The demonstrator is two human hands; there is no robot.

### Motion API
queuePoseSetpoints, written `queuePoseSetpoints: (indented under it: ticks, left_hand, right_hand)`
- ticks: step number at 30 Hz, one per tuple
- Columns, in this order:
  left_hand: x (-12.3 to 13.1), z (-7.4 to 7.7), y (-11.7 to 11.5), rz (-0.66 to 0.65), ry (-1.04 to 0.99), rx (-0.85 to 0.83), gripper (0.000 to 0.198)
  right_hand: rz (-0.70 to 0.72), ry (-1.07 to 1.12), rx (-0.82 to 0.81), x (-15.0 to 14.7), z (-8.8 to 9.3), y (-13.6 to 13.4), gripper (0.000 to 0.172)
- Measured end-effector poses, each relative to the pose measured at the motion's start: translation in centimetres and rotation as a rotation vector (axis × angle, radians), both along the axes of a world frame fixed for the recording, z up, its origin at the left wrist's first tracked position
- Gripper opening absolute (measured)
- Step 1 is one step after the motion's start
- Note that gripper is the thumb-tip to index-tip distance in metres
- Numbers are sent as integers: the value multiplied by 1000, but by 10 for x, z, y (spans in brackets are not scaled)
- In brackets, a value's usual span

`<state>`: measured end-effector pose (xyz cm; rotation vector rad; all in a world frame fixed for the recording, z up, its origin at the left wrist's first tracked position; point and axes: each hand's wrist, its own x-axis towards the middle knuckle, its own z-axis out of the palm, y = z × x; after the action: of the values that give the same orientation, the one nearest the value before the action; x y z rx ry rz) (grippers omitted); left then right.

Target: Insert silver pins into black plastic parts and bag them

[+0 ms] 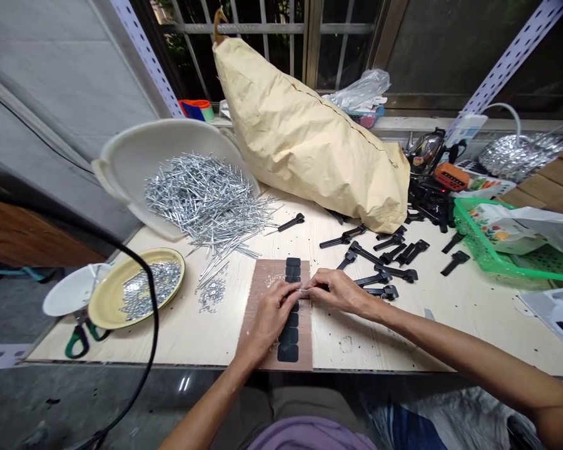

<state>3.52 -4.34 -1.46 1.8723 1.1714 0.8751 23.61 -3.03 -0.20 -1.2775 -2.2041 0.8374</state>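
Note:
My left hand (276,310) is closed in a pinch above a strip of black rounded pads (288,353) on a brown board (258,331). Facing it, my right hand (336,291) is also closed, its fingertips nearly meeting the left ones. A short length of thin metal rod (303,290) shows between the fingertips. Something dark, apparently a black plastic part, peeks out under the right fingers, mostly hidden. Beyond my right hand lie several black plastic parts (398,273). One black part (291,222) with a thin rod sticking out of it lies farther back.
A white basin (117,156) lies tipped, spilling metal rods (206,200). Small metal pieces (212,294) lie loose and on a yellow plate (178,294). Scissors (77,340) sit at the left edge. A large paper sack (309,137) and green basket (507,265) stand behind. A black cable (156,312) hangs left.

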Motion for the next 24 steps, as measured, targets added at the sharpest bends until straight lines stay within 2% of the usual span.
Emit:
queuePoseSetpoints:
  ticks: [4,8,11,13,17,20,22,24]
  left_hand:
    - [2,5,4,-22,-37,-74,22]
    - [1,8,7,10,-46,-124,22]
    - [-2,7,10,53,-15,-106,24]
    - [-8,4,12,133,-1,-91,36]
    - [-23,-4,14,320,29,-57,43]
    - [-28,-10,13,401,26,-46,43]
    - [-28,-12,12,426,9,-64,45]
    - [-27,-13,12,441,2,-84,46]
  right_hand:
    - [-21,-128,-26,-3,16,-14,23]
    - [-31,-441,19,-3,20,-24,33]
    - [-38,-633,105,-1,13,-17,36]
    - [-82,-710,152,2,5,-5,37]
    - [-103,-797,179,3,-7,23,41]
    - [-88,-811,170,1,-14,28,43]
    - [-35,-795,162,-1,-16,21,48]
    - [102,-759,188,-1,-18,12,52]
